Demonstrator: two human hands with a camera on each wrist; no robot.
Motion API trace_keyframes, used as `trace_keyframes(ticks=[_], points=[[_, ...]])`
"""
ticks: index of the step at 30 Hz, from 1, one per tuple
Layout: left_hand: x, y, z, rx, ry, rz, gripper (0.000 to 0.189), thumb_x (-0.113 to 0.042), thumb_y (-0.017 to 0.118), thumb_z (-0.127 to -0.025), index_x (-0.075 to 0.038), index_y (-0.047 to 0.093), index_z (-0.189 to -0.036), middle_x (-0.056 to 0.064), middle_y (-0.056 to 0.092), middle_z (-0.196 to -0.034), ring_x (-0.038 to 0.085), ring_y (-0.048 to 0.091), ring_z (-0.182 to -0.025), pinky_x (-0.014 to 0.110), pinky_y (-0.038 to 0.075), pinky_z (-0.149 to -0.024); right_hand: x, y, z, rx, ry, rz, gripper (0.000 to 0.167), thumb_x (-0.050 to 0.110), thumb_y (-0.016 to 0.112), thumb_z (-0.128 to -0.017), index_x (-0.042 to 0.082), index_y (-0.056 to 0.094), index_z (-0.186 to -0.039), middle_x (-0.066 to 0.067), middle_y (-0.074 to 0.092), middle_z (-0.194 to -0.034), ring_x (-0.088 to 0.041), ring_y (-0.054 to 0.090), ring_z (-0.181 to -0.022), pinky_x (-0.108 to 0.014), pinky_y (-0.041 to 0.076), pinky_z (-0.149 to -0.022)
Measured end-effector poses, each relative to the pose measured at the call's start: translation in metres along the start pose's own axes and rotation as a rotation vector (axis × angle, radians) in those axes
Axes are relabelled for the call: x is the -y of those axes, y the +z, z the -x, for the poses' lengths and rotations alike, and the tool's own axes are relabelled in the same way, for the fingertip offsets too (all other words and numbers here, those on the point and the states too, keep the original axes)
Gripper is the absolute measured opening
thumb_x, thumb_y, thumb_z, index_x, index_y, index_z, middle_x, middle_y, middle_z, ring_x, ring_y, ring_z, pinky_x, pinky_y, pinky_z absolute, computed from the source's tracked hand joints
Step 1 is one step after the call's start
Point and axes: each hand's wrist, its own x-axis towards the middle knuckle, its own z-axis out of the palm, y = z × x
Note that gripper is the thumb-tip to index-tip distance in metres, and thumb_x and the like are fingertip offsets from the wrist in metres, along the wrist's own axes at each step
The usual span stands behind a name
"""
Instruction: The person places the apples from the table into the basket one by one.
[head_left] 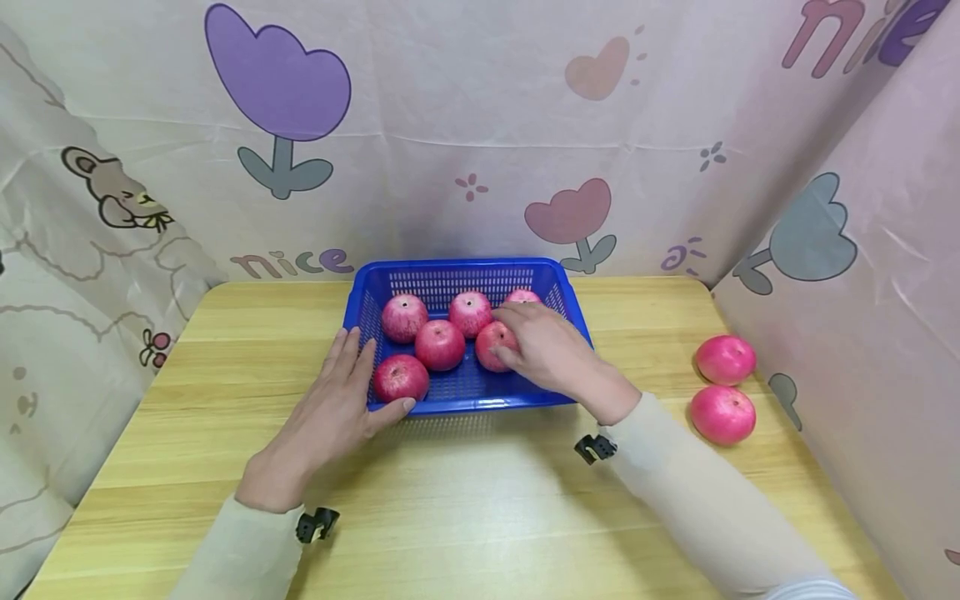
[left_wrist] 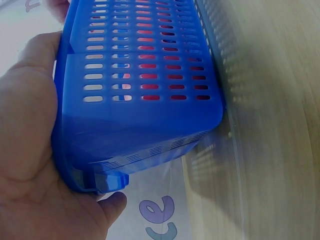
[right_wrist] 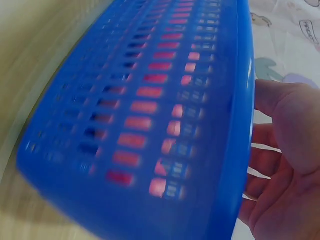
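Note:
A blue plastic basket [head_left: 465, 406] with slotted walls stands on the table and holds several red apples. My left hand [head_left: 330, 408] spans its front left corner. The fingers lie straight along the left side and the thumb rests on the front rim, close to a dark red apple [head_left: 401, 378]. Reaching over the front rim, my right hand [head_left: 551, 346] grips the front right apple [head_left: 492, 347], fingers behind it and thumb in front. That hand partly covers another apple [head_left: 522, 297] at the back right. In the right wrist view, the basket wall [right_wrist: 150, 115] hides the gripped apple.
Two more apples, one [head_left: 726, 360] behind the other [head_left: 723, 414], lie on the wooden table [head_left: 480, 517] at the right. A printed cloth [head_left: 450, 125] hangs behind the table and along both sides. Each wrist carries a small black camera mount.

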Motion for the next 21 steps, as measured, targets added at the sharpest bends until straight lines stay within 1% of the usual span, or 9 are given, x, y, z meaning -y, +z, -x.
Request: trace_keyframes(ticks=[2,4,8,10,12,17,21], points=[[0.000,0.000,0.000,0.000,0.000,-0.002,0.121,-0.085,0.050,-0.091,0.003,0.013,-0.167,0.025,-0.004,-0.176,0.041,-0.010,-0.164,0.068,0.018,-0.125,-0.006,-0.001,0.006,-0.023,0.014,0.000,0.053,0.033,0.073,-0.099,0.001,0.064,-0.141,-0.017,0.066,-0.143,-0.036,0.058,-0.139,-0.050,0.042,-0.122],[0.000,0.000,0.000,0.000,0.000,-0.003,0.122,-0.085,0.049,-0.091,0.003,0.013,-0.167,0.025,-0.005,-0.176,0.041,-0.010,-0.164,0.069,0.018,-0.125,-0.013,-0.004,0.013,-0.030,0.035,0.001,0.058,0.035,0.074,-0.099,0.000,0.061,-0.143,-0.019,0.063,-0.147,-0.038,0.055,-0.142,-0.052,0.039,-0.124],[-0.001,0.000,0.000,0.001,-0.002,-0.003,0.122,-0.085,0.050,-0.091,0.002,0.013,-0.167,0.024,-0.005,-0.176,0.041,-0.010,-0.164,0.069,0.018,-0.124,-0.026,-0.009,0.029,-0.017,0.094,0.005,0.069,0.038,0.074,-0.099,-0.002,0.053,-0.151,-0.023,0.053,-0.157,-0.042,0.047,-0.148,-0.056,0.031,-0.128],[-0.001,0.000,0.000,0.000,-0.001,-0.005,0.121,-0.084,0.051,-0.091,0.002,0.013,-0.167,0.024,-0.005,-0.176,0.042,-0.009,-0.164,0.069,0.018,-0.125,-0.032,-0.011,0.037,-0.012,0.119,0.004,0.072,0.039,0.074,-0.099,-0.002,0.051,-0.153,-0.024,0.050,-0.158,-0.042,0.044,-0.150,-0.057,0.028,-0.129],[-0.001,0.000,0.000,0.001,0.000,-0.004,0.121,-0.084,0.051,-0.091,0.002,0.013,-0.167,0.024,-0.005,-0.176,0.041,-0.010,-0.164,0.069,0.018,-0.125,-0.039,-0.013,0.044,-0.014,0.140,0.005,0.072,0.038,0.074,-0.099,-0.003,0.050,-0.153,-0.024,0.049,-0.159,-0.043,0.043,-0.150,-0.057,0.028,-0.129],[-0.001,0.000,0.000,0.006,-0.007,0.003,0.121,-0.084,0.051,-0.091,0.002,0.012,-0.168,0.023,-0.006,-0.176,0.040,-0.011,-0.164,0.069,0.017,-0.125,-0.051,-0.018,0.060,-0.037,0.184,0.002,0.072,0.038,0.074,-0.099,-0.004,0.050,-0.153,-0.026,0.051,-0.157,-0.045,0.045,-0.148,-0.059,0.032,-0.126],[-0.001,-0.001,0.000,0.006,-0.010,0.001,0.121,-0.084,0.051,-0.091,0.001,0.012,-0.168,0.023,-0.006,-0.176,0.040,-0.011,-0.164,0.069,0.018,-0.125,-0.058,-0.023,0.071,-0.051,0.232,-0.010,0.070,0.038,0.072,-0.100,-0.003,0.050,-0.152,-0.027,0.050,-0.157,-0.047,0.044,-0.147,-0.061,0.033,-0.125]])
